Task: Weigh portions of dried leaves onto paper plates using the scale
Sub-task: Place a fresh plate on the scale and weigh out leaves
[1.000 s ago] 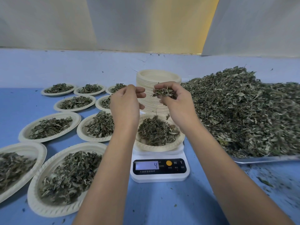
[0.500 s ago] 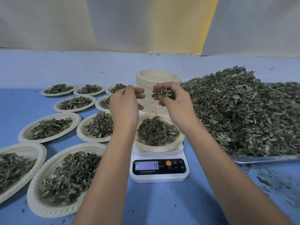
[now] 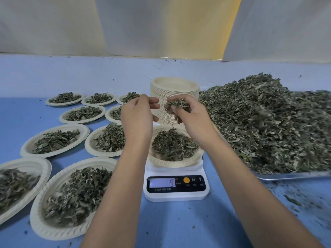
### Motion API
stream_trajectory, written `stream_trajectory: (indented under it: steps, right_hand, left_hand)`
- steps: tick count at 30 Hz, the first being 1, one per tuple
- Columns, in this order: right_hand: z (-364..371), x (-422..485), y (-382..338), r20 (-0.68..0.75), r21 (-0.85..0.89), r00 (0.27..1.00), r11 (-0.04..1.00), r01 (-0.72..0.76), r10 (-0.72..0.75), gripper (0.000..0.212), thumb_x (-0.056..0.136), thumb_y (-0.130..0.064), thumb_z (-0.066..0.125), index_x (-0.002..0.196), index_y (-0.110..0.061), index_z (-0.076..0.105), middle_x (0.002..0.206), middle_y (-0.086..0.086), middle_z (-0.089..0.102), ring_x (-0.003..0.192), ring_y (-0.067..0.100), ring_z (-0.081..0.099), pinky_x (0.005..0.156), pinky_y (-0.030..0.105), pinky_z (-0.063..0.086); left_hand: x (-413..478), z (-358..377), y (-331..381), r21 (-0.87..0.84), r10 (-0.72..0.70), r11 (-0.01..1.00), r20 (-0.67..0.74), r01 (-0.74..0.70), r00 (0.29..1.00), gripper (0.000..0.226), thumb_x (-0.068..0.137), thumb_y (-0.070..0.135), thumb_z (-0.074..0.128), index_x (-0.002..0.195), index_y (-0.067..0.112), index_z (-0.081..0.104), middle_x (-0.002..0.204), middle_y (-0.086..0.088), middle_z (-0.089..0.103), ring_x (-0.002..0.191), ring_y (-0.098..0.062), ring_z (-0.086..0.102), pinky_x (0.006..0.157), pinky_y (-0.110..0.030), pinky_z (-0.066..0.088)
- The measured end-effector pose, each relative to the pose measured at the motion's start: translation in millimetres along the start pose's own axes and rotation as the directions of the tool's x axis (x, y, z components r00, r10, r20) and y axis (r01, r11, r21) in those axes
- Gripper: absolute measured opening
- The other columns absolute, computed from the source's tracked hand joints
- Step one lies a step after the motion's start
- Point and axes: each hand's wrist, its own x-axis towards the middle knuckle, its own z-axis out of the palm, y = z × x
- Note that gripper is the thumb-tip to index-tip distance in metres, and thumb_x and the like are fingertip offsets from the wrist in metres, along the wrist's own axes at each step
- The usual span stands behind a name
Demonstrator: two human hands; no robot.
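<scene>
Your paper plates look matt; the scale is smooth white plastic, its panel glossy black. The tray is shiny metal, the dried leaves rough

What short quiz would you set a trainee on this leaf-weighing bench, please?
1. True or false: the paper plate on the scale is empty.
2. What does the right hand hold above that plate? A) a spoon B) a clump of dried leaves C) a spare plate
3. Fill in: the scale's display shows the digit ___.
Key: 1 false, it holds a heap of leaves; 2 B; 3 9.
</scene>
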Motion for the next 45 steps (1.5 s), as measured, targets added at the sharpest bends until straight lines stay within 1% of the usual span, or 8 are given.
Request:
stream_trajectory:
  steps: [5,9,14,18,21,34,39,45]
  right_hand:
    - [1.1,-1.1,-0.3,0.029,0.073,1.0,0.997,0.005,-0.007,0.017,0.098,-0.01,0.049,0.11,-0.01,0.061,0.103,0.002,0.067,0.091,0.005,0.068,0.079,0.013,0.05]
    - [-0.9,-1.0,1.5,0.027,-0.049,1.0,0.999,0.012,-0.01,0.018,0.098,-0.021,0.052,0.109,-0.019,0.066,0.105,-0.008,0.07,0.102,0.005,0.064,0.09,0.015,0.046]
    - [-0.8,0.6,3.7,0.013,-0.081,1.0,0.997,-0.014,0.015,0.016,0.097,-0.02,0.053,0.095,-0.019,0.069,0.089,-0.016,0.068,0.084,-0.009,0.06,0.076,0.005,0.041]
    - [-1.5,1.3,5.9,0.034,-0.051,0.998,0.997,-0.054,0.056,0.018,0.095,-0.018,0.054,0.087,-0.024,0.069,0.091,-0.012,0.07,0.089,0.0,0.063,0.086,0.019,0.047]
    - [-1.9,0.7,5.1,0.046,-0.022,0.998,0.999,-0.046,0.047,0.017,0.094,-0.016,0.056,0.087,-0.022,0.071,0.087,-0.014,0.071,0.084,-0.007,0.063,0.078,0.007,0.044]
    - [0.7,0.0,0.1,0.016,0.041,0.996,0.995,-0.088,0.087,0.018,0.099,-0.018,0.048,0.091,-0.018,0.064,0.087,-0.006,0.068,0.071,0.005,0.064,0.067,0.015,0.046]
    - [2.3,1.3,0.6,-0.033,0.047,0.996,0.995,-0.084,0.086,0.02,0.1,-0.012,0.045,0.087,-0.017,0.06,0.072,-0.004,0.061,0.051,0.003,0.049,0.052,0.016,0.04]
    - [1.5,2.5,2.4,-0.072,-0.004,0.995,0.997,-0.071,0.071,0.023,0.1,-0.013,0.044,0.085,-0.019,0.06,0.069,-0.003,0.055,0.051,0.004,0.039,0.053,0.018,0.033]
  left_hand:
    - [0.1,0.0,-0.8,0.002,-0.004,1.0,-0.006,0.004,1.0,0.032,0.092,0.019,0.042,0.077,0.015,0.07,0.071,0.003,0.07,0.039,-0.008,0.046,0.051,-0.023,0.035]
    - [0.7,-0.7,-0.7,-0.001,-0.01,1.0,-0.006,0.01,1.0,0.031,0.091,0.019,0.043,0.076,0.015,0.069,0.07,0.004,0.07,0.04,-0.007,0.047,0.051,-0.023,0.035]
    - [1.1,-0.8,-1.0,-0.006,-0.012,1.0,-0.011,0.012,1.0,0.03,0.091,0.019,0.043,0.077,0.015,0.07,0.07,0.004,0.069,0.039,-0.007,0.047,0.052,-0.024,0.035]
    - [1.2,-0.9,-1.6,-0.005,-0.006,1.0,-0.007,0.006,1.0,0.03,0.091,0.019,0.043,0.076,0.015,0.07,0.07,0.004,0.07,0.04,-0.007,0.047,0.052,-0.024,0.035]
    - [1.7,-1.3,-1.7,-0.004,-0.001,1.0,-0.009,0.001,1.0,0.03,0.091,0.019,0.043,0.075,0.015,0.069,0.071,0.004,0.07,0.04,-0.007,0.048,0.052,-0.024,0.035]
    - [2.6,-1.6,-2.1,-0.002,-0.015,1.0,-0.016,0.014,1.0,0.03,0.09,0.019,0.043,0.078,0.014,0.069,0.069,0.005,0.069,0.041,-0.008,0.047,0.051,-0.024,0.035]
    - [3.1,-1.4,-2.2,0.002,-0.012,1.0,-0.016,0.012,1.0,0.03,0.09,0.019,0.043,0.077,0.014,0.069,0.07,0.005,0.069,0.04,-0.008,0.047,0.051,-0.024,0.035]
    - [3.1,-2.1,-2.4,0.003,0.002,1.0,-0.014,-0.002,1.0,0.031,0.091,0.018,0.042,0.077,0.014,0.069,0.07,0.004,0.069,0.04,-0.007,0.047,0.05,-0.023,0.035]
